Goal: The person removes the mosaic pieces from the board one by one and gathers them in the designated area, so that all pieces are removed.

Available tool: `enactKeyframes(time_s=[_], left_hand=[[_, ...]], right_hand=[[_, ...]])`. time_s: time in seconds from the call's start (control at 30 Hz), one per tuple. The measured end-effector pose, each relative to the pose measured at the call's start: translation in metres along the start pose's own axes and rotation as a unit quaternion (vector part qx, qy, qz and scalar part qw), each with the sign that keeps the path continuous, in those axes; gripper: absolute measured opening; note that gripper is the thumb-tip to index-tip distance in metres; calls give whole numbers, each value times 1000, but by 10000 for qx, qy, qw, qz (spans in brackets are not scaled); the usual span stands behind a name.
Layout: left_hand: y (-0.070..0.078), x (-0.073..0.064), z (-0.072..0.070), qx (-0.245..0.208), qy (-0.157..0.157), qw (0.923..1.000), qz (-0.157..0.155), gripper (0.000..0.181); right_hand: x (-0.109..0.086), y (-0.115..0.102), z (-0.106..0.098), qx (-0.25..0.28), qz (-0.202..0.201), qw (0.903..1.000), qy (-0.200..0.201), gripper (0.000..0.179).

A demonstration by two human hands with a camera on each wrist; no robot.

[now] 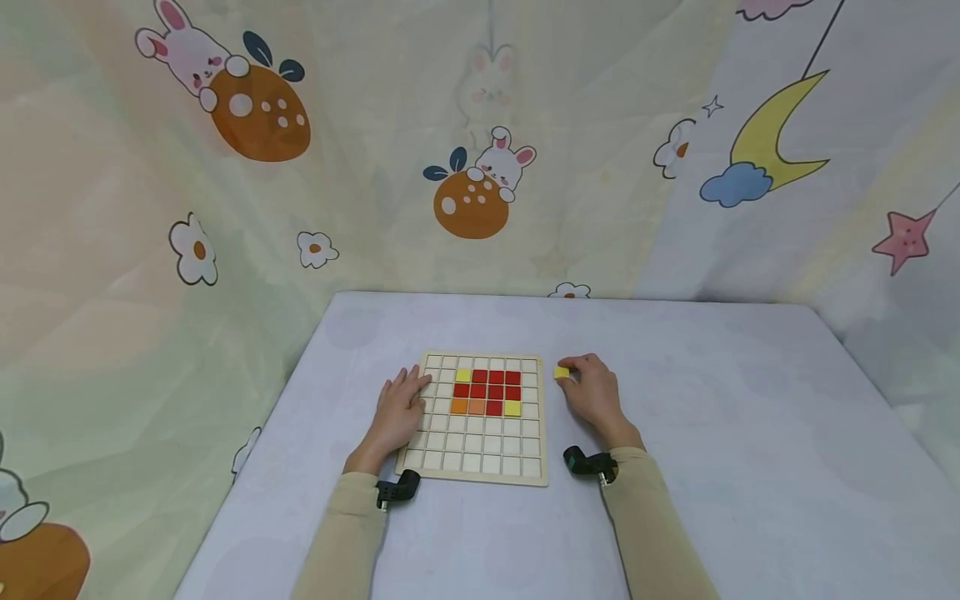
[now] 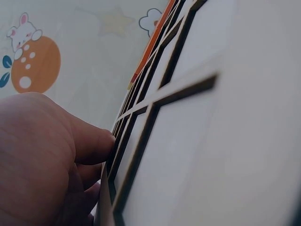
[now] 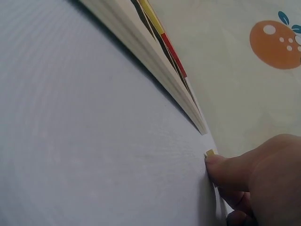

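A square wooden grid board [image 1: 468, 480] lies on the table, some of its cells filled with red, orange and yellow square tiles. My left hand [image 1: 399, 410] rests at the board's left edge, index finger and thumb touching it; the left wrist view shows the thumb [image 2: 94, 143] against the rim. To the right of the board, my right hand [image 1: 595, 395] pinches a yellow square tile [image 1: 562, 372] between thumb and fingers. Only a small corner of that yellow tile [image 3: 209, 152] shows past the thumb in the right wrist view.
The board sits on a white-covered table [image 1: 750, 417]. Behind the table hangs a backdrop cloth [image 1: 600, 208] printed with rabbits, oranges and a moon. Each wrist wears a small black camera [image 1: 588, 463].
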State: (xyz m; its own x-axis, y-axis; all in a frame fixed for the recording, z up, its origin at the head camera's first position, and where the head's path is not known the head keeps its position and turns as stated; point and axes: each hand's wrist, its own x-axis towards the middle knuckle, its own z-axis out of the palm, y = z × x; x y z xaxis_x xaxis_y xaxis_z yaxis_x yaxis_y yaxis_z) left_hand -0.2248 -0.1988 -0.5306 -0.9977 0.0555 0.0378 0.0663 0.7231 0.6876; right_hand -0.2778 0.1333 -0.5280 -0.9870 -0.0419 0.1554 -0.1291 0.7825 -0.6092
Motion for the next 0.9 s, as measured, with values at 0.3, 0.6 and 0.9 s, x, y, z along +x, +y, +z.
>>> enactKeyframes(time_s=[0.3, 0.6, 0.9], left_hand=[[2, 0, 0, 53, 37, 10000, 14, 44], [2, -1, 0, 86, 3, 10000, -3, 44], [0, 0, 1, 59, 88, 9999, 39, 43]], right_hand=[[1, 2, 2, 10, 45, 10000, 11, 31], [1, 3, -2, 175, 50, 9998, 7, 36], [0, -4, -6, 491, 110, 9987, -14, 35]])
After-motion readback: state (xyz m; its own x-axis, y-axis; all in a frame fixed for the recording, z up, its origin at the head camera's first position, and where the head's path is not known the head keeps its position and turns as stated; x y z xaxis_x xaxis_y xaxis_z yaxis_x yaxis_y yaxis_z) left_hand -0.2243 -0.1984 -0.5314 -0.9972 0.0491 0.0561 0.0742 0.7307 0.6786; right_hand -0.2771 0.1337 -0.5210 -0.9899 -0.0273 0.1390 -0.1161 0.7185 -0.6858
